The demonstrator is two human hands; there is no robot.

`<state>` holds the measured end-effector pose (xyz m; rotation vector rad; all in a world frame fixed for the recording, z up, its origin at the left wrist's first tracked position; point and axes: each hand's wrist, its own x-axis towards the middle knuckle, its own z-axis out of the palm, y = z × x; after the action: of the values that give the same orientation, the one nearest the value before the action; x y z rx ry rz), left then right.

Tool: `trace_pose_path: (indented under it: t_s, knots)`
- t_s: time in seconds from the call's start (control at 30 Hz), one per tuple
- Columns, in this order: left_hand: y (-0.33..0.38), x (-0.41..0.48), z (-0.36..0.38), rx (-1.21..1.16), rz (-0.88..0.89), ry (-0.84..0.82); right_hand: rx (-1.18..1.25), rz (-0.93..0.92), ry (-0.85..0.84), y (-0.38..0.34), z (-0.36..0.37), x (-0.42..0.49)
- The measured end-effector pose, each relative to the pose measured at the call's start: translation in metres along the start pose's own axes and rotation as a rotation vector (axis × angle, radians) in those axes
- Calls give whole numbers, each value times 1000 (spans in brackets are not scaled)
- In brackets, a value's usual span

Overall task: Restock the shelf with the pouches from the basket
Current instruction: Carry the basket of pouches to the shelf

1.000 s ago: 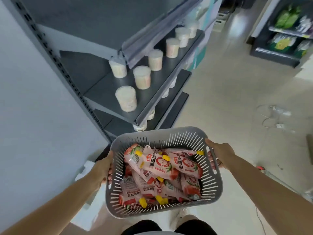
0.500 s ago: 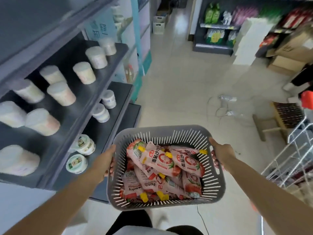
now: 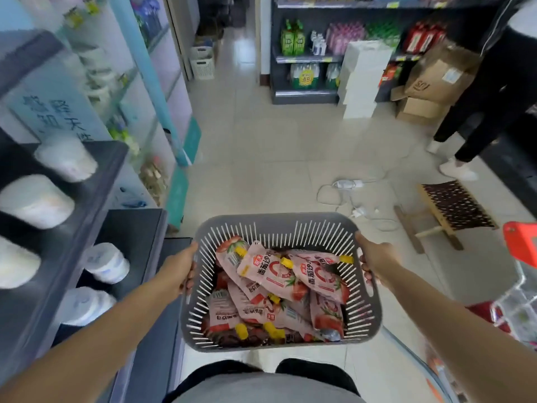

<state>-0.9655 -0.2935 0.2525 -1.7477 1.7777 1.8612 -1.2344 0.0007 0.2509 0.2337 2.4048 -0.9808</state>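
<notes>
A grey slotted plastic basket [image 3: 279, 225] hangs in front of my waist, held level. It is filled with several pink-and-red pouches [image 3: 268, 271] with yellow caps, piled loosely. My left hand [image 3: 181, 267] grips the basket's left rim. My right hand [image 3: 374, 257] grips the right rim by the handle slot. The dark grey shelf [image 3: 96, 181] stands at my left, carrying white tubs [image 3: 35, 200] on its upper board and more tubs [image 3: 106, 266] on the lower one.
A person in dark clothes [image 3: 491, 91] stands at the far right. A wooden stool [image 3: 453, 210] and white cables [image 3: 348, 186] lie on the tiled floor ahead. A red-handled wire cart [image 3: 520, 245] is at the right edge. Stocked shelves and cardboard boxes [image 3: 430, 82] line the back.
The view has swung right, away from the shelf face toward the aisle. The shelf has slid to the left edge. Both hands keep their hold on the basket.
</notes>
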Motion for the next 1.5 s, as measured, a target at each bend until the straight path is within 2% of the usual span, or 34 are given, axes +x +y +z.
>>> trace_pose_path:
  t_s: [0.33, 0.6, 0.83, 1.0, 1.3, 1.5]
  knots:
    - [215, 144, 54, 38, 96, -32, 87, 12, 78, -147, -25, 155]
    - [349, 247, 126, 67, 68, -18, 89, 14, -12, -252, -42, 315]
    - [465, 330, 170, 27, 32, -27, 92, 9, -21, -353, -69, 434]
    - [546, 400, 195, 30, -10, -123, 72, 19, 4, -431, -72, 508]
    - [717, 542, 237, 129, 54, -295, 155, 137, 128, -536, -67, 646]
    - [836, 615, 272, 179, 74, -326, 221, 190, 166, -607, -80, 716]
